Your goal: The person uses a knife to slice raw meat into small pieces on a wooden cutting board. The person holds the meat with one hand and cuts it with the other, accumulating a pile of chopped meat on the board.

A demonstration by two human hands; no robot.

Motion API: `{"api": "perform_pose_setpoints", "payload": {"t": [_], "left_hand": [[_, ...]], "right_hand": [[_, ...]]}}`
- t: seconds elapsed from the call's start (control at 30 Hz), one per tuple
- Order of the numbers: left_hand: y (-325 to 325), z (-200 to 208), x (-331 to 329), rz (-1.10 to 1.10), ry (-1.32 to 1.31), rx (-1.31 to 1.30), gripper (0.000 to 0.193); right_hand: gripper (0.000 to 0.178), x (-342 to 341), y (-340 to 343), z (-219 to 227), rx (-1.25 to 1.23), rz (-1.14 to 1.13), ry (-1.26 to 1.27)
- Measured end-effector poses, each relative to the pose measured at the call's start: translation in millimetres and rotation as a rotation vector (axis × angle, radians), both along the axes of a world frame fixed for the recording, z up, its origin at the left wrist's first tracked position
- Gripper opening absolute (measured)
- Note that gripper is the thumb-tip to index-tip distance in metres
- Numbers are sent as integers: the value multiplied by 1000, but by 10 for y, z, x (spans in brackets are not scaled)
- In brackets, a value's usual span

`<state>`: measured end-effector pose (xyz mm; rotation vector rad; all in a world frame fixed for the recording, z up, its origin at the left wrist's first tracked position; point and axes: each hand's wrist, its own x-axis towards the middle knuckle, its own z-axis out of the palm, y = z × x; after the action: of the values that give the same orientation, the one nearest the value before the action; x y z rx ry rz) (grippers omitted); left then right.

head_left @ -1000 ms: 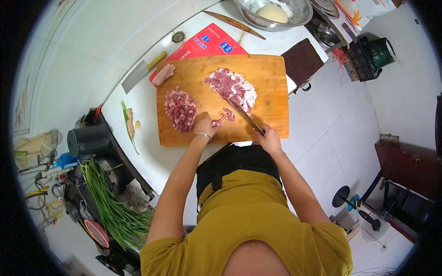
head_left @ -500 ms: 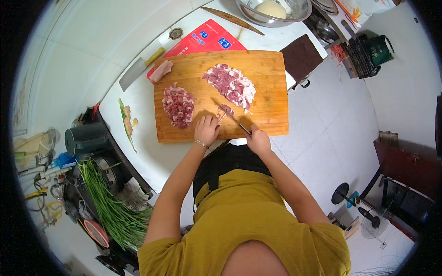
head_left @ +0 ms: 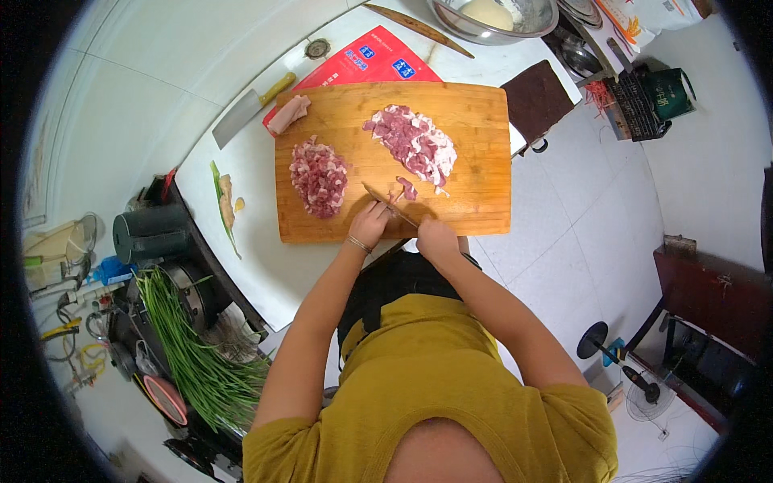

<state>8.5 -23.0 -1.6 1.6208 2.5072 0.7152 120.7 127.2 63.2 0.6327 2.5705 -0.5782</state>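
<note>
Wooden rectangular board (head_left: 481, 173): two pink-white meat mounds (head_left: 319, 179); right hand (head_left: 437, 239) grips one slim metal knife (head_left: 399, 212); left hand (head_left: 368, 224) bunched, contents unclear.

Your knife (head_left: 393, 207) has swung away from the middle of the cutting board (head_left: 475, 161), where its tip was a second ago; the tip now sits left of that middle, nearer the board's near edge. Your right hand (head_left: 437, 239) has shifted left along that near edge, and your left hand (head_left: 369, 224) slightly right, narrowing the gap between them. The small meat piece (head_left: 409, 190), under the blade half a second ago, now lies apart from it, right of the board's middle.
</note>
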Motion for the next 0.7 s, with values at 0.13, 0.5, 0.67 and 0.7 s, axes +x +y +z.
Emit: {"api": "perform_pose_setpoints", "payload": {"t": [0.13,0.5,0.67,0.7], "left_hand": [[12,-26,41,8,74,80,16],[-74,129,76,155,126,60,7],[12,492,-22,179,86,82,7],[55,564,-21,203,78,106,8]], "right_hand": [[19,-130,-37,23,-16,1,-39],[16,-4,37,40,-32,-4,11],[19,-334,6,143,-119,-132,120],[20,-292,71,217,-158,-173,115]]}}
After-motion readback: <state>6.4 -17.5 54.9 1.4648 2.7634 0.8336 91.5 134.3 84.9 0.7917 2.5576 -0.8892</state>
